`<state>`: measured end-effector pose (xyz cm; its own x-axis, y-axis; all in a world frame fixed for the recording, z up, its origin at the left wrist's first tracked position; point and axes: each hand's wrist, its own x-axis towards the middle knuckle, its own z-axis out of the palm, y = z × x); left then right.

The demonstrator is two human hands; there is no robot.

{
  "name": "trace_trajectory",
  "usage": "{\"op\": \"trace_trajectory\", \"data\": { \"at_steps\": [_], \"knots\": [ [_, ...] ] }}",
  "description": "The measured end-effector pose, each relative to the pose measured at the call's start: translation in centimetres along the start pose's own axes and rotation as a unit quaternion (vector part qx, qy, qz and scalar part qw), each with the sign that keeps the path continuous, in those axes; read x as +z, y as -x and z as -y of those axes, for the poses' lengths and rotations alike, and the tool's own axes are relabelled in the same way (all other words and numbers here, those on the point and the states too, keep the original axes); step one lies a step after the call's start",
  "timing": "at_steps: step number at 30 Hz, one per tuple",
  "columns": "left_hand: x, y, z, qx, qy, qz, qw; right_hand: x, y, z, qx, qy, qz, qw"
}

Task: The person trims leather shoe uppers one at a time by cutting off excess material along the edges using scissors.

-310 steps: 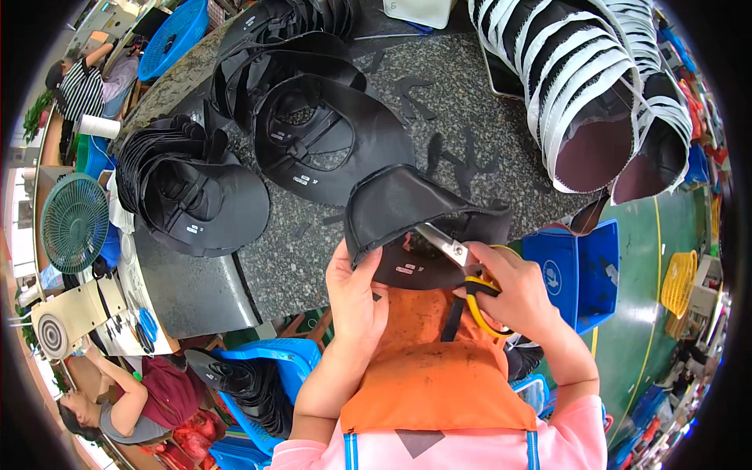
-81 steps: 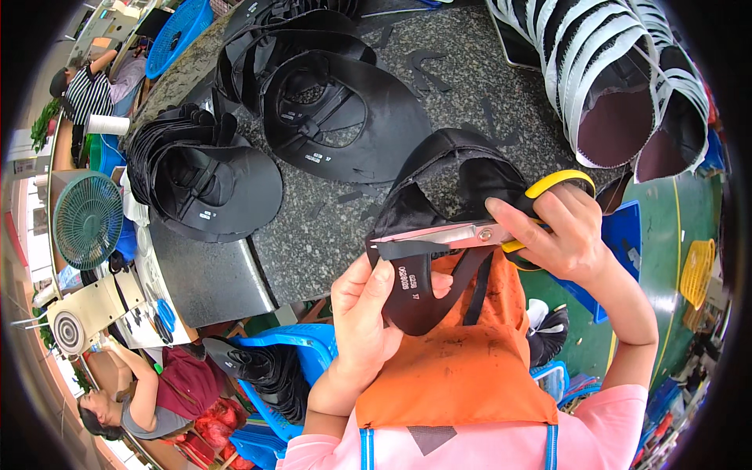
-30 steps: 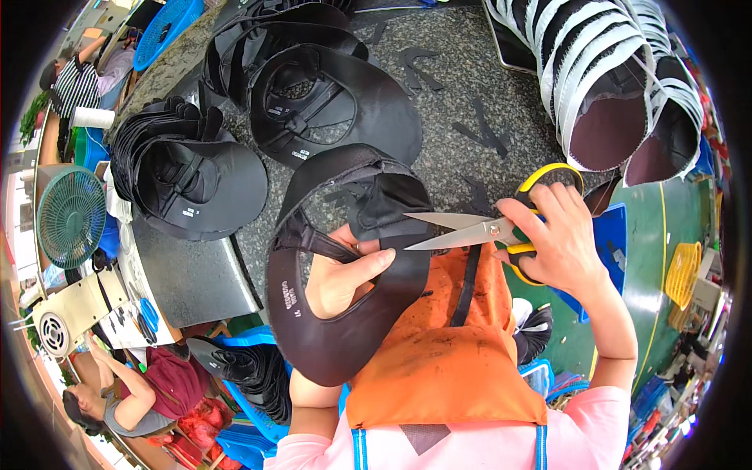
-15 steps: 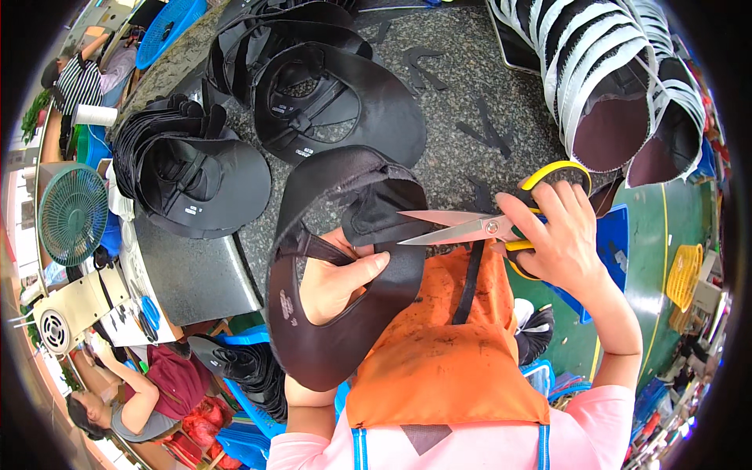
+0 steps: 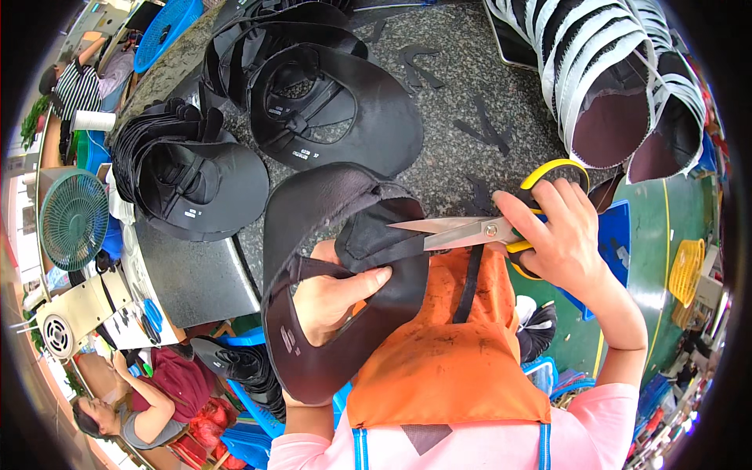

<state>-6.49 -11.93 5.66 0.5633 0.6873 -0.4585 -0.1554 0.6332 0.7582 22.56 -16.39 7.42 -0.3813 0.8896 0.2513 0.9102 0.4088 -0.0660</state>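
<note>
In my left hand point(image 5: 333, 301) is a black leather shoe upper point(image 5: 329, 376), with a soft black inner flap point(image 5: 374, 239) standing in its opening. My left thumb presses on the upper near that flap, while the other fingers are partly hidden behind the leather. Scissors point(image 5: 462, 233) with yellow and black handles are gripped in my right hand point(image 5: 560, 235), fingers through the loops. Their blades are parted and point left. One blade lies over the flap; the other runs behind the upper's edge, its tip hidden.
Stacked black uppers point(image 5: 376, 125) rest on the speckled stone table point(image 5: 454, 70), with dark offcuts point(image 5: 486, 129) near them. White-edged uppers point(image 5: 611, 129) stand at the far right. Below right is a blue bin point(image 5: 615, 251). Left are a green fan point(image 5: 74, 215) and people working.
The upper has shifted slightly down and left. The scissors have moved slightly left, and the lower blade's tip, earlier in front of the leather, is now behind it.
</note>
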Motion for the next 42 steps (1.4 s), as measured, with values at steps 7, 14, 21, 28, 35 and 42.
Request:
{"op": "trace_trajectory", "data": {
  "at_steps": [7,14,21,28,35,42],
  "knots": [
    [0.6,0.9,-0.4,0.005,-0.042,-0.066,0.997,-0.5,-0.9,-0.1,-0.045,-0.017,-0.016,0.999],
    [-1.7,1.6,-0.3,0.018,-0.223,-0.029,0.974,-0.9,-0.6,-1.4,-0.117,-0.039,-0.026,0.992],
    [-0.5,1.9,0.4,0.053,-0.321,-0.047,0.944,-1.9,-1.9,-0.8,-0.137,-0.021,-0.046,0.989],
    [3.1,1.2,-3.0,-0.084,-0.075,0.004,0.994,-1.8,-2.6,-0.8,-0.158,0.012,-0.070,0.985],
    [-0.5,0.9,-1.7,-0.081,0.034,-0.014,0.996,-2.3,-2.1,-1.0,-0.157,0.041,-0.055,0.985],
    [-6.2,-1.2,0.6,0.021,0.088,-0.061,0.994,-1.9,-3.8,-1.9,-0.109,0.073,-0.097,0.987]
  ]
}}
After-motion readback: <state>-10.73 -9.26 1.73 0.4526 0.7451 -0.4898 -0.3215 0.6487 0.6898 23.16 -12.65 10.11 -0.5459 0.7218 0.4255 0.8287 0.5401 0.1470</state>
